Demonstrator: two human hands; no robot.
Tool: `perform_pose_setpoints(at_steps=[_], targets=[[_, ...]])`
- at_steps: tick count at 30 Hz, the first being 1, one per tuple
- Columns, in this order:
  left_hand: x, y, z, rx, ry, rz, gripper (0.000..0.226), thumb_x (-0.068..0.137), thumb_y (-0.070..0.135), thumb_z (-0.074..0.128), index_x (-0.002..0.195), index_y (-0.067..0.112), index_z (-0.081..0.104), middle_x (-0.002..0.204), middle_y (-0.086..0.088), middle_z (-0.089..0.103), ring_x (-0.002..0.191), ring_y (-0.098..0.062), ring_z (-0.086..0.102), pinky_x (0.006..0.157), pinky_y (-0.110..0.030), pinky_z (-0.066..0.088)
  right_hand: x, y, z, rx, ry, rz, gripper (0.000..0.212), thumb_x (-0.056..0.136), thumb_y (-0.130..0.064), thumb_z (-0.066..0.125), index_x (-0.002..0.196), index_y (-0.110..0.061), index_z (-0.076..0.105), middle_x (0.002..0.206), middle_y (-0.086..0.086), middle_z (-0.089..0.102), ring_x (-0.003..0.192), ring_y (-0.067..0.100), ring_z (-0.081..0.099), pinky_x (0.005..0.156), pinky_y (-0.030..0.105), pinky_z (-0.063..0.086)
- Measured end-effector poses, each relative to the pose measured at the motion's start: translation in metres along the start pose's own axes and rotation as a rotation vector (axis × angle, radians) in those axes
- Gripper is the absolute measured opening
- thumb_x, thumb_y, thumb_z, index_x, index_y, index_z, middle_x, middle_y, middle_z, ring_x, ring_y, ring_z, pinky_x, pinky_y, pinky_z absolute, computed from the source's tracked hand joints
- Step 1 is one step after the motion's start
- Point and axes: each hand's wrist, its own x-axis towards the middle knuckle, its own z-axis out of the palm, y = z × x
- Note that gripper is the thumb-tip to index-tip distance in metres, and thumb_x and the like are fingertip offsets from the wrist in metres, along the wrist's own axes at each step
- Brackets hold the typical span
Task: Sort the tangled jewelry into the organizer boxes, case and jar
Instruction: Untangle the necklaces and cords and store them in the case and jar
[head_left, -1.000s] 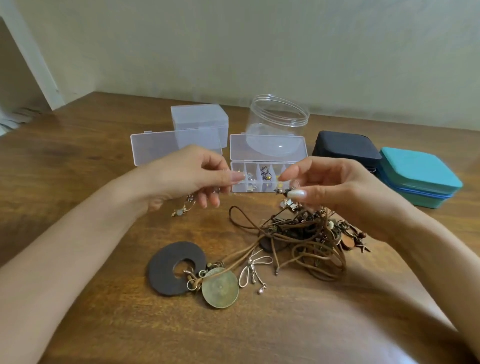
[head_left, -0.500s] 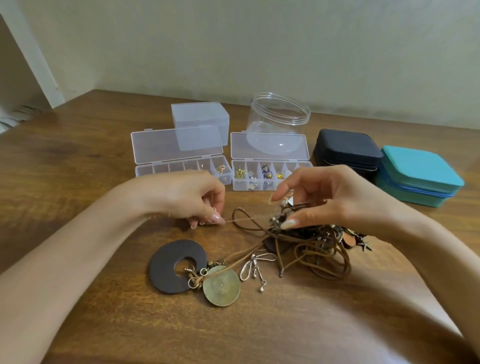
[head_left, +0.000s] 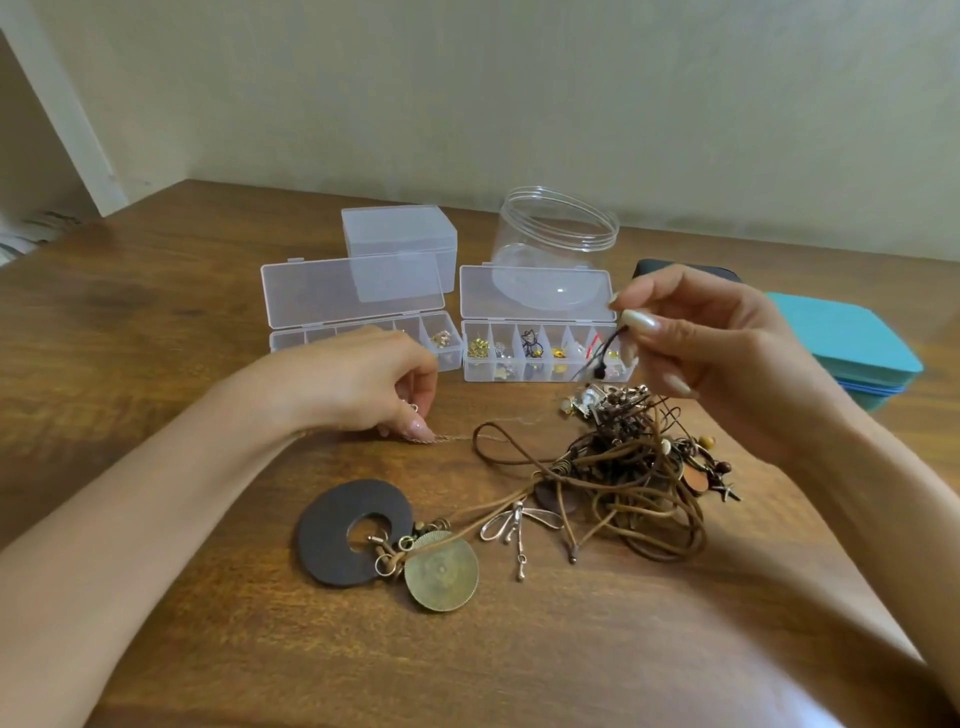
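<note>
A tangle of brown cord necklaces (head_left: 631, 478) with beads and charms lies mid-table. From it trail a dark wooden ring (head_left: 332, 535), a brass disc (head_left: 441, 574) and a silver dragonfly charm (head_left: 517, 525). My left hand (head_left: 363, 384) pinches a thin chain (head_left: 457, 437) down at the table, left of the tangle. My right hand (head_left: 691, 348) is raised above the tangle and pinches a thin black cord (head_left: 602, 356). Two open clear organizer boxes (head_left: 358, 338) (head_left: 545, 353) hold small pieces. Behind them stands a clear jar (head_left: 556, 234).
A shut clear box (head_left: 400, 234) stands at the back. A black case (head_left: 649, 270) and a teal case (head_left: 857, 343) sit at the right, partly behind my right hand. The wooden table (head_left: 156, 322) meets the wall at the back.
My left hand dropped from in front of the boxes to the table, drawing the thin chain leftward. My right hand rose from the tangle, lifting a black cord.
</note>
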Motion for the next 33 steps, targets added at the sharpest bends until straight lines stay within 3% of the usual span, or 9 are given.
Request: perform_pose_setpoints(at_steps=[4, 6, 8, 9, 12, 16, 21, 28, 33], targets=[[0.001, 0.003, 0.002, 0.111, 0.079, 0.026, 0.018, 0.079, 0.032, 0.073, 0.081, 0.032, 0.055, 0.085, 0.016, 0.051, 0.079, -0.002, 0.047, 0.066, -0.024, 0.036, -0.002, -0.002, 0.003, -0.018, -0.019, -0.005, 0.014, 0.067, -0.018, 0.069, 0.08, -0.02, 0.072, 0.073, 0.008, 0.068, 0.037, 0.007, 0.036, 0.039, 0.016, 0.028], [0.001, 0.008, 0.005, 0.12, 0.24, 0.126, 0.017, 0.08, 0.031, 0.071, 0.089, 0.035, 0.056, 0.092, 0.019, 0.049, 0.088, -0.002, 0.046, 0.073, -0.024, 0.036, -0.002, -0.002, 0.004, -0.019, -0.021, 0.002, 0.015, 0.072, -0.012, 0.066, 0.084, -0.018, 0.072, 0.078, 0.007, 0.071, 0.037, 0.006, 0.038, 0.037, 0.014, 0.03], [-0.001, 0.019, 0.008, -0.079, 0.389, 0.268, 0.023, 0.082, 0.029, 0.068, 0.1, 0.036, 0.057, 0.1, 0.02, 0.054, 0.083, 0.0, 0.05, 0.072, -0.017, 0.04, -0.002, 0.0, 0.006, -0.014, -0.019, 0.01, 0.018, 0.075, -0.005, 0.061, 0.089, -0.014, 0.069, 0.081, 0.006, 0.072, 0.036, 0.004, 0.039, 0.036, 0.013, 0.032], [-0.003, 0.027, 0.01, -0.261, 0.374, 0.33, 0.029, 0.081, 0.027, 0.068, 0.107, 0.033, 0.056, 0.105, 0.019, 0.057, 0.075, 0.001, 0.053, 0.066, -0.013, 0.042, -0.002, 0.0, 0.006, -0.012, -0.023, 0.014, 0.019, 0.075, -0.004, 0.061, 0.09, -0.013, 0.069, 0.082, 0.006, 0.072, 0.036, 0.004, 0.039, 0.036, 0.013, 0.032], [-0.007, 0.044, 0.017, -0.805, 0.139, 0.388, 0.05, 0.075, 0.023, 0.066, 0.122, 0.017, 0.051, 0.112, 0.004, 0.064, 0.062, -0.011, 0.063, 0.054, -0.019, 0.05, -0.003, 0.001, 0.009, -0.02, -0.051, 0.02, 0.021, 0.071, -0.011, 0.065, 0.091, -0.015, 0.07, 0.084, 0.006, 0.072, 0.034, 0.007, 0.038, 0.034, 0.014, 0.032], [-0.005, 0.046, 0.02, -1.028, 0.108, 0.349, 0.035, 0.074, 0.017, 0.062, 0.107, 0.005, 0.058, 0.087, -0.01, 0.072, 0.067, -0.019, 0.068, 0.058, -0.023, 0.055, -0.004, 0.001, 0.01, -0.037, -0.047, 0.009, 0.024, 0.075, -0.006, 0.06, 0.098, -0.011, 0.066, 0.085, 0.005, 0.072, 0.038, 0.01, 0.047, 0.038, 0.016, 0.039], [-0.003, 0.04, 0.017, -1.066, 0.155, 0.362, 0.019, 0.077, 0.021, 0.059, 0.087, 0.006, 0.064, 0.073, -0.006, 0.07, 0.064, -0.016, 0.066, 0.059, -0.021, 0.054, -0.003, 0.0, 0.009, 0.038, -0.062, 0.023, 0.03, 0.067, -0.015, 0.068, 0.096, -0.012, 0.069, 0.076, 0.007, 0.069, 0.066, 0.016, 0.061, 0.061, 0.022, 0.049], [-0.004, 0.039, 0.015, -0.924, 0.304, 0.384, 0.021, 0.075, 0.029, 0.058, 0.081, 0.009, 0.061, 0.059, 0.003, 0.061, 0.051, -0.008, 0.054, 0.051, -0.017, 0.046, -0.002, -0.001, 0.01, -0.013, -0.047, 0.047, 0.022, 0.068, -0.019, 0.068, 0.089, -0.019, 0.073, 0.073, 0.008, 0.069, 0.066, 0.015, 0.054, 0.056, 0.018, 0.039], [-0.005, 0.041, 0.016, -0.898, 0.358, 0.428, 0.017, 0.084, 0.03, 0.05, 0.084, 0.013, 0.053, 0.053, 0.0, 0.061, 0.041, -0.01, 0.051, 0.042, -0.017, 0.042, -0.003, 0.001, 0.013, -0.261, -0.051, 0.119, 0.022, 0.068, -0.024, 0.07, 0.09, -0.018, 0.072, 0.075, 0.013, 0.07, 0.064, 0.014, 0.058, 0.058, 0.022, 0.039]])
